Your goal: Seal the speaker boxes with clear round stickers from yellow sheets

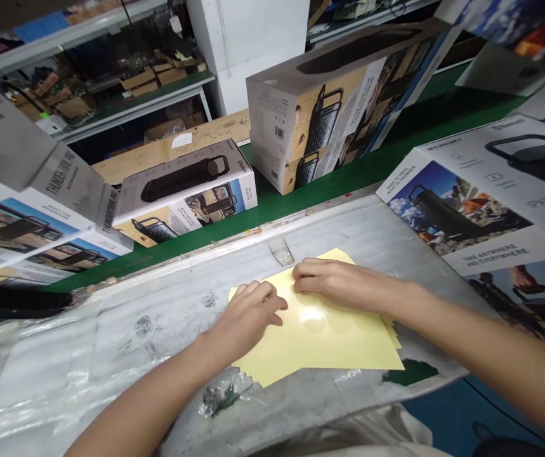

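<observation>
Sheets (329, 343), yellow and glossy, lie in an uneven stack right in front of the person, and both hands are on them! The left hand (253, 311) sits at the stack's left side, fingers curled with the thumb close by; the right hand (324, 277) is over the far part, fingers bent and held together, tips down on the top sheet. Is either one pinching an edge? Can't tell from here. Light stuff, I'd judge, thin and bendy, probably slick given that bright shine, and easily creased; the best hold looks to be a projecting corner or edge, gently, with a flat palm steadying the rest. Underneath, a greyish worktop (110, 349), its plastic covering wrinkled and scuffed, with a green patch (410, 373) showing near the front edge. Beyond it runs a green strip (272, 206) carrying a printed carton (186, 187) and a taller box (272, 127); more boxes crowd both sides, and at the back, a white pillar (265, 38) beside cluttered shelves (124, 114).
</observation>
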`<action>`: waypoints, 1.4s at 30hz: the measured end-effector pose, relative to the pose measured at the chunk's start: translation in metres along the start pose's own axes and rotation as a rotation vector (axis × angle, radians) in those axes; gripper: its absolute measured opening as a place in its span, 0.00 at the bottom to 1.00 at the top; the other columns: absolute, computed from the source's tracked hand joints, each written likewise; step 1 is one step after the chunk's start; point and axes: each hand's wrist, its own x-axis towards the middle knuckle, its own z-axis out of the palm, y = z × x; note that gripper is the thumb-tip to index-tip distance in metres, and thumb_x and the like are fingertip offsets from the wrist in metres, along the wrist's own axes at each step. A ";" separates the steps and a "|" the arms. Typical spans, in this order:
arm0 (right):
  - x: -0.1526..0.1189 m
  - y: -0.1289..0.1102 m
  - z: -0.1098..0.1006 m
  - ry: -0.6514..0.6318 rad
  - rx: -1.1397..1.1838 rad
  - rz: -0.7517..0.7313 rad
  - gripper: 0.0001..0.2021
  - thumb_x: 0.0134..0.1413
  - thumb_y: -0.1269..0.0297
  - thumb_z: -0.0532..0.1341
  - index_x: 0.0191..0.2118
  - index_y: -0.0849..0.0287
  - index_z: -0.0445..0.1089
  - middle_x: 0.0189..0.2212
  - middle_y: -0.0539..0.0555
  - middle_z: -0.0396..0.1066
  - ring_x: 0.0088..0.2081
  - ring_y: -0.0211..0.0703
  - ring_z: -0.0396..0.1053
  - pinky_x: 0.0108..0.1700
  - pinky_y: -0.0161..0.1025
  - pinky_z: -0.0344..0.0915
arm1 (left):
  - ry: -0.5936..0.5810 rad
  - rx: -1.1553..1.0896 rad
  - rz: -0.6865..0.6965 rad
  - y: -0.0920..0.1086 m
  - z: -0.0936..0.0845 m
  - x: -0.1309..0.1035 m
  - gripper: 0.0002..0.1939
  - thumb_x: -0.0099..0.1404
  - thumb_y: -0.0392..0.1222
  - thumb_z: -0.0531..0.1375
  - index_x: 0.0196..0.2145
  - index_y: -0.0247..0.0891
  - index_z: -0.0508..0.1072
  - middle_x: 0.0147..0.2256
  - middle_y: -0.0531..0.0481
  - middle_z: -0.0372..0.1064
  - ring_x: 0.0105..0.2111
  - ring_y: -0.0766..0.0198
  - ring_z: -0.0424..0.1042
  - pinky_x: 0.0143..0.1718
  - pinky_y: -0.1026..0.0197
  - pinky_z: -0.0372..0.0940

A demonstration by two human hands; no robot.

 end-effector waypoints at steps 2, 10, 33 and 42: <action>-0.004 0.002 0.001 0.012 0.010 0.005 0.18 0.66 0.79 0.48 0.41 0.58 0.75 0.39 0.56 0.70 0.41 0.47 0.68 0.41 0.40 0.63 | -0.004 -0.001 -0.002 0.002 0.002 0.002 0.06 0.73 0.37 0.61 0.46 0.43 0.75 0.43 0.50 0.70 0.43 0.60 0.67 0.40 0.58 0.55; -0.019 0.002 0.001 0.037 0.017 0.059 0.18 0.66 0.77 0.50 0.46 0.55 0.75 0.45 0.58 0.70 0.47 0.50 0.68 0.43 0.41 0.65 | -0.021 0.046 0.006 0.006 0.004 0.006 0.16 0.74 0.37 0.59 0.57 0.47 0.72 0.43 0.49 0.70 0.44 0.58 0.67 0.40 0.58 0.54; -0.036 0.025 -0.014 0.214 0.757 0.274 0.16 0.60 0.51 0.67 0.28 0.55 0.70 0.49 0.60 0.70 0.48 0.53 0.72 0.51 0.51 0.70 | 0.039 0.231 0.045 0.027 0.015 0.009 0.08 0.72 0.38 0.61 0.48 0.43 0.71 0.41 0.50 0.71 0.41 0.57 0.67 0.40 0.57 0.57; 0.033 0.018 -0.071 0.333 0.936 0.294 0.17 0.53 0.49 0.73 0.32 0.57 0.73 0.27 0.52 0.69 0.29 0.42 0.68 0.33 0.41 0.68 | 0.422 0.062 -0.269 -0.088 -0.145 0.063 0.16 0.75 0.39 0.51 0.51 0.42 0.77 0.50 0.47 0.78 0.50 0.57 0.75 0.55 0.56 0.69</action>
